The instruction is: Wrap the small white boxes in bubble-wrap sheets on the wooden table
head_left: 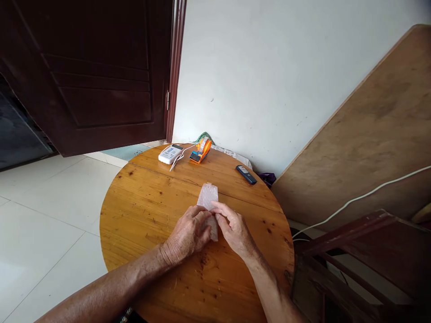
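A whitish, translucent piece of bubble wrap lies lengthwise on the round wooden table, in front of me. My left hand rests on its left side, fingers curled over it. From the right, my right hand meets it, thumb and fingers closed at the wrap's right edge. The fingertips of both hands come together over the middle of the wrap. What lies under them, or inside the wrap, is hidden.
Toward the table's far edge are a white box-like device with a white cable, an orange tape dispenser and a dark handheld device. A white wall stands behind, a dark red door at left, a dark wooden chair at right.
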{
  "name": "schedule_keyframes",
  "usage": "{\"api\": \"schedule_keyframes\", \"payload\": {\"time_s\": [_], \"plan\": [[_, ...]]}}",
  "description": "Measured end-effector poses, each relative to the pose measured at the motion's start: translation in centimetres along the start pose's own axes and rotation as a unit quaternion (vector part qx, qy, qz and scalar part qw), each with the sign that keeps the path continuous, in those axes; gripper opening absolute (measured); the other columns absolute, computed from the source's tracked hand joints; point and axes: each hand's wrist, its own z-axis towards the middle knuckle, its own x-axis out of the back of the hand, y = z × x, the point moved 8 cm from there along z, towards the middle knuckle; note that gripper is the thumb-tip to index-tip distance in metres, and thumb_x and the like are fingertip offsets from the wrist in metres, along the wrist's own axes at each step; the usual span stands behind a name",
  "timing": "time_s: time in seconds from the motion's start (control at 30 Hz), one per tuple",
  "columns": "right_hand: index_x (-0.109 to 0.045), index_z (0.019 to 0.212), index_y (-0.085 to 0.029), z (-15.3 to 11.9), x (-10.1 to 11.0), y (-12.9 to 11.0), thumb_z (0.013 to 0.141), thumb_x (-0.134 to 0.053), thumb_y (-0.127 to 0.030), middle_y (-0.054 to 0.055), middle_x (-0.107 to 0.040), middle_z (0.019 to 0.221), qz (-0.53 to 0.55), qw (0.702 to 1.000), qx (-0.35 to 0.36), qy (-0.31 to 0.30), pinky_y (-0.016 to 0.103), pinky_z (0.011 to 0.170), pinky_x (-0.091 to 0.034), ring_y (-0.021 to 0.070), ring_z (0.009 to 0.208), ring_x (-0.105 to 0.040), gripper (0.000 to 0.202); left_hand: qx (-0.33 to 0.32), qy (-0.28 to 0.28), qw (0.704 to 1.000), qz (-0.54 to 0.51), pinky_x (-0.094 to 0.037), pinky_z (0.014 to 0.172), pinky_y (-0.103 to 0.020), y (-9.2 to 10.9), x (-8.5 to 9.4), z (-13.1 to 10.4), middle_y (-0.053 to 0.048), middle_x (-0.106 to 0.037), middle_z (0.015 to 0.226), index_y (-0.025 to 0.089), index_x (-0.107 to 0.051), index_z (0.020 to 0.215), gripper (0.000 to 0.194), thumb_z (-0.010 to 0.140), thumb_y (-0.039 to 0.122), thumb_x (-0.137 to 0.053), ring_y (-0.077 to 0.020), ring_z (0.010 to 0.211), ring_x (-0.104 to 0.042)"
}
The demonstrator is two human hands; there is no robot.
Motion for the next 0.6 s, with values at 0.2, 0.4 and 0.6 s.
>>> {"api": "schedule_keyframes", "payload": {"time_s": [0.2,0.4,0.6], "plan": [[-0.064,0.113,-0.019,0.5,2.3,4.0,0.076,-0.064,-0.031,0.011,-0.072,0.112,0.068,0.979,-0.175,0.075,0.029,0.062,-0.056,0.0202,0.083,-0.069,0.039,-0.001,0.011,1.0,0.011,-0.055,0.089,-0.038,0.0,0.1,0.0,-0.013,-0.063,0.111,0.015,-0.065,0.109,0.028,0.082,0.015,-0.058,-0.0247,0.1,-0.061],[-0.064,0.101,-0.016,1.9,-0.6,5.5,0.068,-0.07,-0.037,0.002,-0.067,0.072,0.197,0.944,-0.262,-0.034,0.021,0.035,-0.033,0.0148,0.055,-0.058,0.04,0.002,0.011,1.0,0.014,-0.055,0.087,-0.037,0.2,0.2,0.1,-0.012,-0.064,0.109,0.015,-0.065,0.108,0.028,0.082,0.013,-0.056,-0.0238,0.098,-0.061],[-0.059,0.072,-0.018,3.0,-2.0,5.1,0.065,-0.071,-0.036,-0.005,-0.055,0.057,0.211,0.951,-0.225,-0.022,0.02,0.04,-0.028,0.0083,0.047,-0.041,0.023,0.016,-0.018,1.0,0.004,-0.054,0.09,-0.037,0.2,0.1,0.2,-0.011,-0.062,0.113,0.018,-0.061,0.12,0.038,0.082,0.013,-0.055,-0.023,0.101,-0.061]]}}
